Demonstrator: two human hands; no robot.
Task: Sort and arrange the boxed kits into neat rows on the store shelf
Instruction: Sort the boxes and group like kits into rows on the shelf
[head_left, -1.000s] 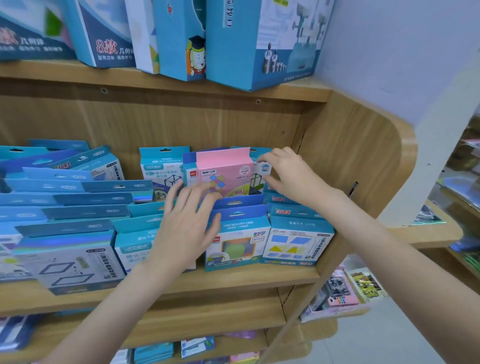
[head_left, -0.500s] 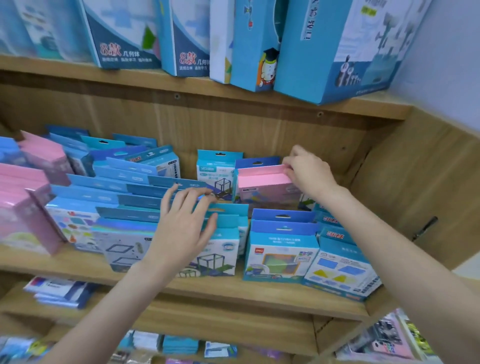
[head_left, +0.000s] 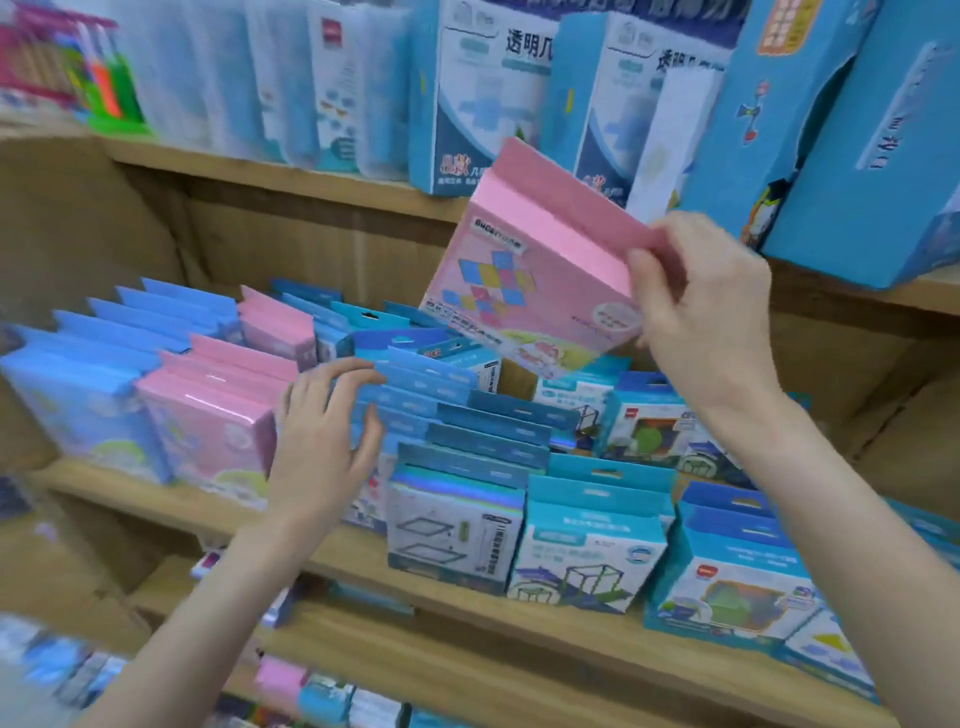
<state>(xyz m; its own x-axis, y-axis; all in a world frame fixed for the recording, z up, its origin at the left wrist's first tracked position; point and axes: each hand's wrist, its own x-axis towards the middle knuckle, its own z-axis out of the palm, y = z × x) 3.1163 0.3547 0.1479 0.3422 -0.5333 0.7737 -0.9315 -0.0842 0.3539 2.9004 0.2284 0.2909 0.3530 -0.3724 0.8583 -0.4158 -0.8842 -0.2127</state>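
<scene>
My right hand pinches the hanging flap of a pink boxed kit and holds it tilted in the air above the middle shelf. My left hand rests with straight, spread fingers against the tabs of a row of blue boxed kits. A row of pink kits stands to the left of that hand, with light blue kits further left. Teal and blue kits stand at the front right of the shelf.
Tall blue boxes stand on the upper shelf, close above the lifted pink kit. A lower shelf holds more small kits. The wooden back panel shows behind the rows.
My right hand has lifted the pink kit up out of the back row and tilted it. The view has swung left, and my left hand has moved left along the blue tabs.
</scene>
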